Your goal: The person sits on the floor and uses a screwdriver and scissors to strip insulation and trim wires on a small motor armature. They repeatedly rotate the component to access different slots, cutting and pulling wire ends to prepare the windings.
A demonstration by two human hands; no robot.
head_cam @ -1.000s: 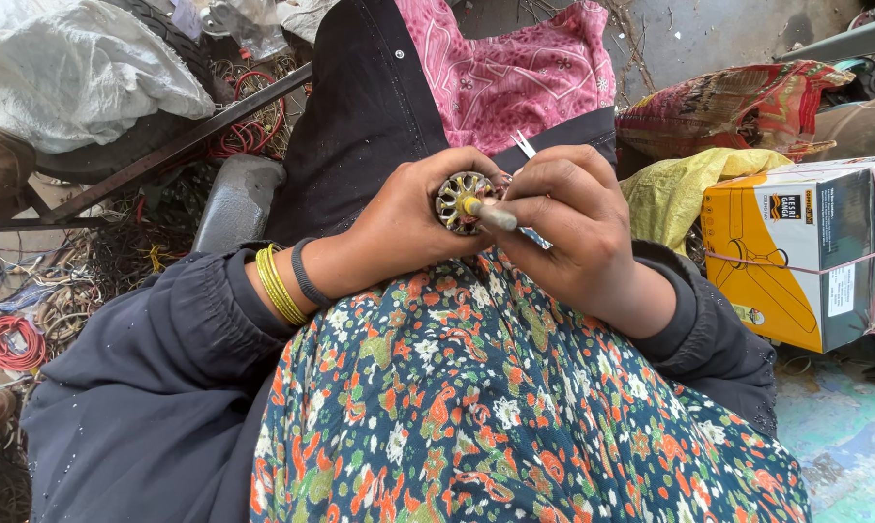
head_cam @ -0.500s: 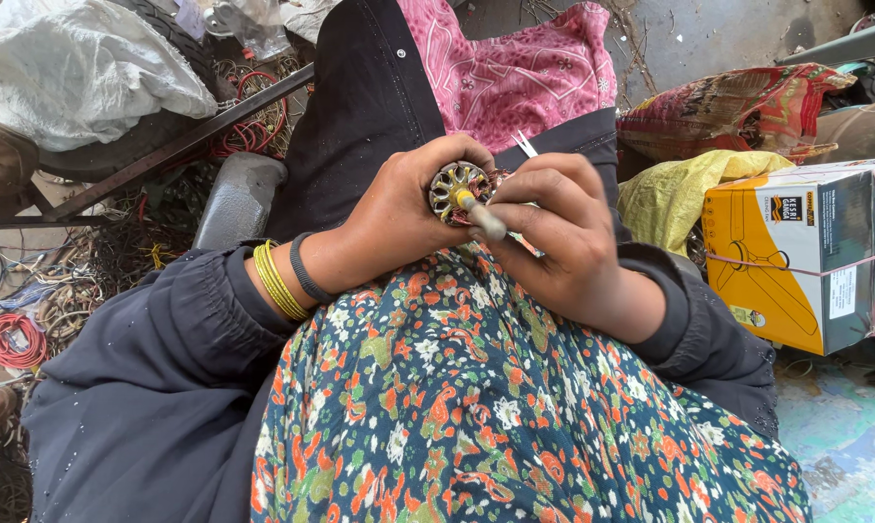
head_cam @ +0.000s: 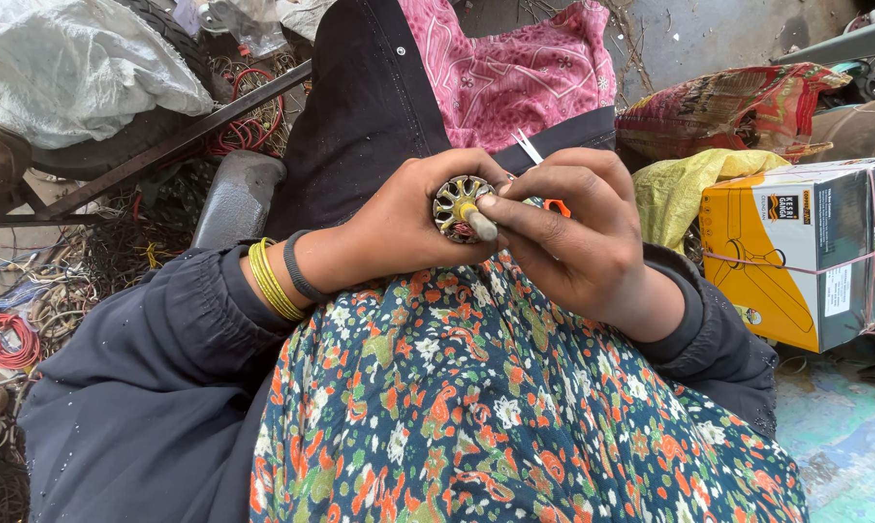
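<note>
Your left hand (head_cam: pixel 408 228) is clenched around a small round motor core (head_cam: pixel 460 205), a slotted metal disc with a yellowish shaft poking out of its centre, and you hold it above your lap with its face turned up toward you. Your right hand (head_cam: pixel 578 237) is closed as well, grasping a thin metal tool (head_cam: pixel 527 145) whose pale tip sticks up behind your knuckles. The forefinger of that hand lies across the front of the core and touches its shaft. A bit of orange (head_cam: pixel 556 206) shows between the fingers of the right hand; it may be part of the tool's handle, though too little of it is visible to be sure.

Yellow bangles (head_cam: pixel 268 281) and a dark band (head_cam: pixel 300 269) sit on your left wrist, just above the dark sleeve. Beneath both hands spreads your floral skirt (head_cam: pixel 515 416), and a pink patterned cloth (head_cam: pixel 515 73) lies beyond them.

To your right stands a yellow and grey cardboard box (head_cam: pixel 806 252), tied round with string, with a yellow bag (head_cam: pixel 694 189) just beside it. To your left a white sack (head_cam: pixel 79 63) rests over a dark metal bar (head_cam: pixel 166 145), and a coil of red wire (head_cam: pixel 6 339) lies on the ground among tangled cables.
</note>
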